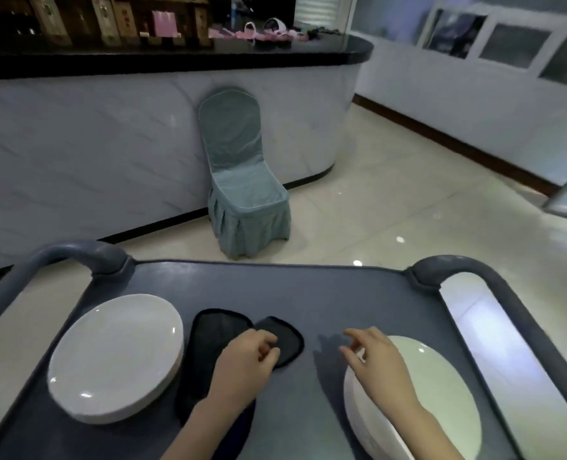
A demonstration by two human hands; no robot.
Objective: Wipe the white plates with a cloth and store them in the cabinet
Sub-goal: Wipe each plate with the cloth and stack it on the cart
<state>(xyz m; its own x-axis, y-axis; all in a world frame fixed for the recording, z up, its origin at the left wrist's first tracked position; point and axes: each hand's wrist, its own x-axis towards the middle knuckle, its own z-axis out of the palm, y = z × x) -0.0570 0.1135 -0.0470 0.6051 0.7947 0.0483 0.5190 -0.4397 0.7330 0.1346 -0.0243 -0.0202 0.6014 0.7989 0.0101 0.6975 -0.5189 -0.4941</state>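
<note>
Black cloth (214,340) lies on grey cart (308,290) between two white plate stacks, long axis near to far, one corner folded rightward | left hand (245,360) pinches that corner, fingers curled | right hand (378,363) over right stack (441,393) rim, fingers loosely bent, gripping nothing | left stack (116,356) untouched, just beside cloth

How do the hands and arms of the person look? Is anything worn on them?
Both are bare. The left hand and the right hand wear no gloves, and no ring, watch or bracelet shows. No sleeve is visible on either arm down to the lower edge of the picture.
</note>
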